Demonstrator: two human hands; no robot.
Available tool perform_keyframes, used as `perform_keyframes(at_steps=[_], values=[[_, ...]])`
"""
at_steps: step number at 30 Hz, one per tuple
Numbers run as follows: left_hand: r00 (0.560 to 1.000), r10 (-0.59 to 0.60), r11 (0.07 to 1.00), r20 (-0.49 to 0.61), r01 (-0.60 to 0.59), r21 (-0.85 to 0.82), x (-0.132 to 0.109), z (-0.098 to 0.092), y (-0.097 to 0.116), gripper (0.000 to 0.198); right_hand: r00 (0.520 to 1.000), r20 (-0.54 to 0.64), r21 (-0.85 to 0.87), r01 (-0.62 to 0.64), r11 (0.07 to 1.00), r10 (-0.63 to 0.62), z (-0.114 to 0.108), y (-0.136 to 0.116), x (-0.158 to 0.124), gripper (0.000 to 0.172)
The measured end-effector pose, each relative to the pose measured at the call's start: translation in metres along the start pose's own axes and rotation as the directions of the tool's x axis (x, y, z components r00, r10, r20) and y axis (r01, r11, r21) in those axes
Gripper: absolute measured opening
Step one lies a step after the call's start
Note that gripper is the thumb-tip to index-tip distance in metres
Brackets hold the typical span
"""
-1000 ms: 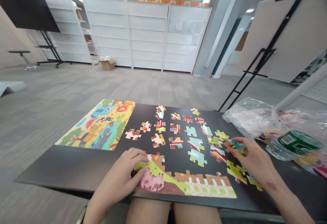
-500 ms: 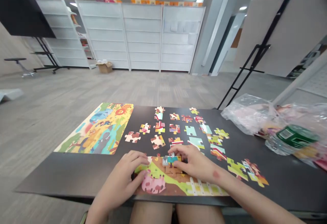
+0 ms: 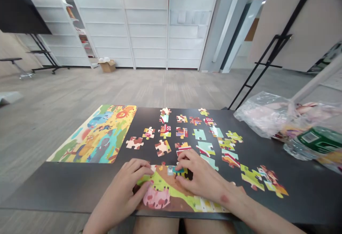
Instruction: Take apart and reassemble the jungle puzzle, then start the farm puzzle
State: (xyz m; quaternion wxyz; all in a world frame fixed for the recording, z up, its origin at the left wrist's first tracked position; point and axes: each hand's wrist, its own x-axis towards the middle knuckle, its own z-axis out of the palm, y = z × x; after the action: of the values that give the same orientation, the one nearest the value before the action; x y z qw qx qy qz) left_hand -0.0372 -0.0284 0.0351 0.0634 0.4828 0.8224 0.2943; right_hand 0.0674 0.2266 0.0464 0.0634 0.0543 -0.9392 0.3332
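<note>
A partly joined puzzle (image 3: 175, 195) with a pink pig and a white fence lies at the table's front edge. My left hand (image 3: 127, 182) rests at its left end, thumb and fingers apart, holding nothing. My right hand (image 3: 196, 171) pinches a puzzle piece (image 3: 180, 171) with blue and yellow-green on it, at the puzzle's upper edge. Its fingers hide part of that piece. Loose pieces lie behind the hands, among them a brown-and-white one (image 3: 162, 147) and a light blue one (image 3: 199, 134).
A finished animal picture (image 3: 97, 134) lies at the left on the black table (image 3: 80, 184). Plastic bags (image 3: 263, 114) and a bottle with a green label (image 3: 315, 141) are at the right. Two figure pieces (image 3: 272, 181) lie nearer the right front.
The piece in my right hand has come down against the puzzle's upper edge, and the brown patch below it is now covered. The view has tilted slightly downward.
</note>
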Motion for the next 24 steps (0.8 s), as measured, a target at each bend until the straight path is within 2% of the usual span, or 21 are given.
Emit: perform_keyframes(at_steps=[7,10,12,14,16,17,18,19,20,24], values=[[1.000,0.010,0.999,0.020,-0.011,0.040,0.000,0.003,-0.004,0.018,0.999,0.020,-0.059,-0.033,0.998,0.034,0.005,-0.001,0.002,0.009],[0.999,0.040,0.997,-0.026,-0.038,0.068,-0.003,0.004,-0.009,0.021,1.000,-0.025,-0.061,0.011,0.998,-0.013,-0.002,0.001,0.002,0.017],[0.997,0.040,0.996,-0.062,-0.035,0.077,-0.005,0.006,-0.014,0.023,0.991,-0.124,-0.029,0.040,0.999,-0.043,-0.018,0.004,-0.004,0.020],[0.997,0.029,0.997,-0.076,-0.023,0.075,-0.006,0.008,-0.017,0.023,0.945,-0.326,-0.010,0.009,1.000,-0.012,-0.041,0.010,-0.018,0.019],[0.997,0.019,0.998,-0.071,-0.015,0.064,-0.006,0.008,-0.018,0.022,0.828,-0.555,-0.014,-0.099,0.995,0.075,-0.064,0.021,-0.039,0.019],[0.998,0.016,0.998,-0.066,-0.013,0.056,-0.006,0.008,-0.018,0.021,0.773,-0.622,-0.013,-0.165,0.986,0.121,-0.072,0.028,-0.051,0.018],[0.998,0.012,0.999,-0.061,-0.010,0.044,-0.006,0.008,-0.018,0.021,0.742,-0.654,-0.015,-0.209,0.978,0.149,-0.077,0.036,-0.063,0.016],[0.998,0.009,1.000,-0.059,-0.007,0.029,-0.005,0.008,-0.018,0.020,0.739,-0.652,-0.016,-0.238,0.971,0.170,-0.079,0.043,-0.074,0.016],[0.998,0.005,1.000,-0.060,-0.005,0.012,-0.005,0.007,-0.018,0.020,0.760,-0.627,-0.025,-0.239,0.971,0.171,-0.078,0.050,-0.084,0.016],[0.995,0.004,0.999,-0.099,-0.009,-0.048,-0.007,0.005,-0.022,0.022,0.886,-0.459,-0.092,-0.114,0.989,0.059,-0.057,0.062,-0.105,0.022]])
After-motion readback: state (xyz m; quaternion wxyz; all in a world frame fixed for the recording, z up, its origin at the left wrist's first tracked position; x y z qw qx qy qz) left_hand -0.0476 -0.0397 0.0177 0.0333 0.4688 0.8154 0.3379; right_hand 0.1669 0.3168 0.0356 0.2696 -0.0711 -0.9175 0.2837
